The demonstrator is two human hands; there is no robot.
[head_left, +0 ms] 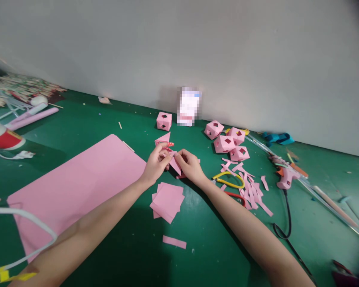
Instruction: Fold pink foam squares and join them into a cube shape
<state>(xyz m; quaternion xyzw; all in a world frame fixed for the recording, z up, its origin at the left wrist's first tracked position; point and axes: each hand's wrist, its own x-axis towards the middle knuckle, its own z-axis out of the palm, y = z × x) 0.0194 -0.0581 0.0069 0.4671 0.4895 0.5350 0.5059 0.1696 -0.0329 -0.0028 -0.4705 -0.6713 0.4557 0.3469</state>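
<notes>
Between my two hands is a folded piece of pink paper [176, 165]. My left hand [156, 162] pinches it from the left, one finger raised with a red wrapping on its tip. Thumb and fingers of my right hand [189, 163] close on its right side. Behind the left fingertips stands a pointed pink folded shape [164, 138], partly hidden. Just below my hands lies a fanned stack of pink paper squares [168, 201]. A pink paper strip [174, 242] rests nearer to me.
A large pink sheet [77, 191] lies left. Pink paper cubes with cutouts [224, 144] sit right, beyond yellow-and-red-handled scissors [231, 179] and paper scraps [251, 191]. Farther right is a corded pink glue gun [287, 177]. A blurred screen [189, 107] leans on the wall; a red-white cup [2, 135] stands left.
</notes>
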